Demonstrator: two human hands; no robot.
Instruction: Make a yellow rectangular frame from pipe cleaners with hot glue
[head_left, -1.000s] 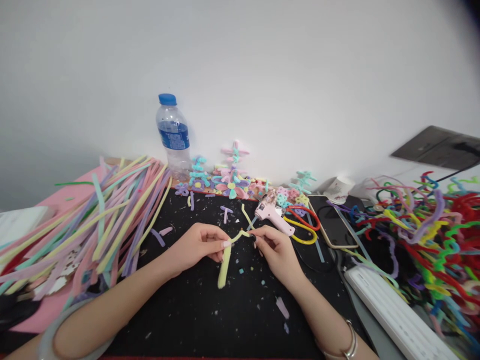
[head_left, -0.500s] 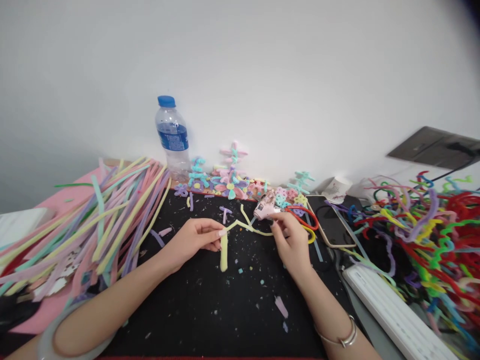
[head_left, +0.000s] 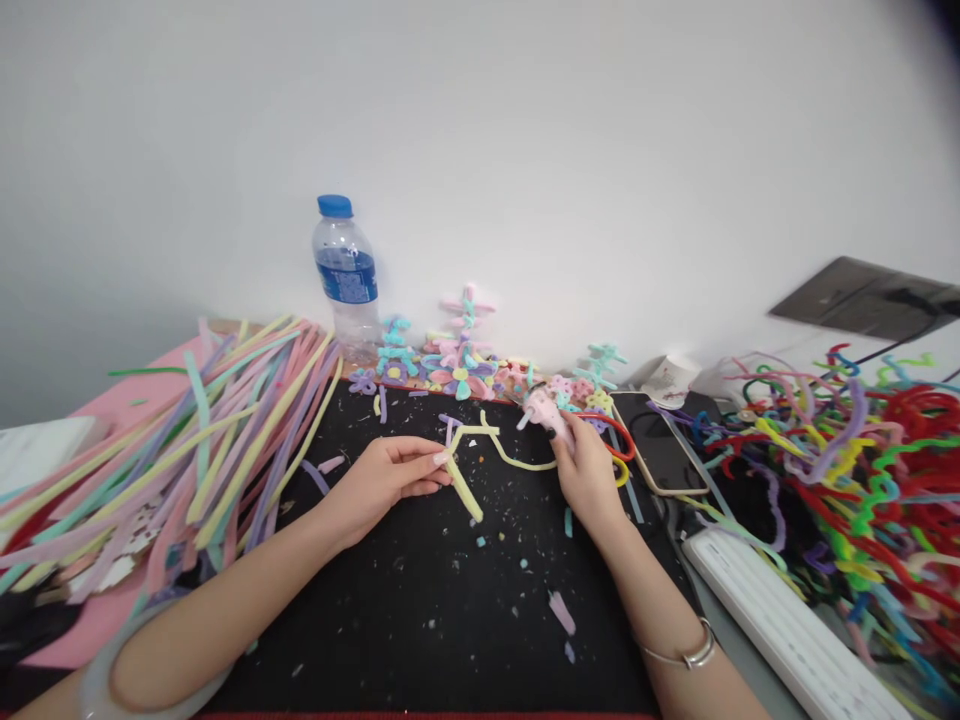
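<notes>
My left hand pinches a bent pale yellow pipe cleaner between thumb and fingertips. One thick end hangs down over the black mat, and the thinner part bends up to the right. My right hand is wrapped around a small pink glue gun, its nozzle pointing left. Another thin yellow strip lies on the mat between my hands. A purple T-shaped piece lies just beyond my left fingertips.
Pastel pipe cleaners are heaped at left; brightly coloured ones tangle at right. Finished flower pieces stand against the wall beside a water bottle. A phone, paper cup and white power strip sit at right.
My right hand has taken hold of the pink glue gun and lifted it, turning its nozzle left. The yellow pipe cleaner in my left hand has tilted, its lower end swinging right.
</notes>
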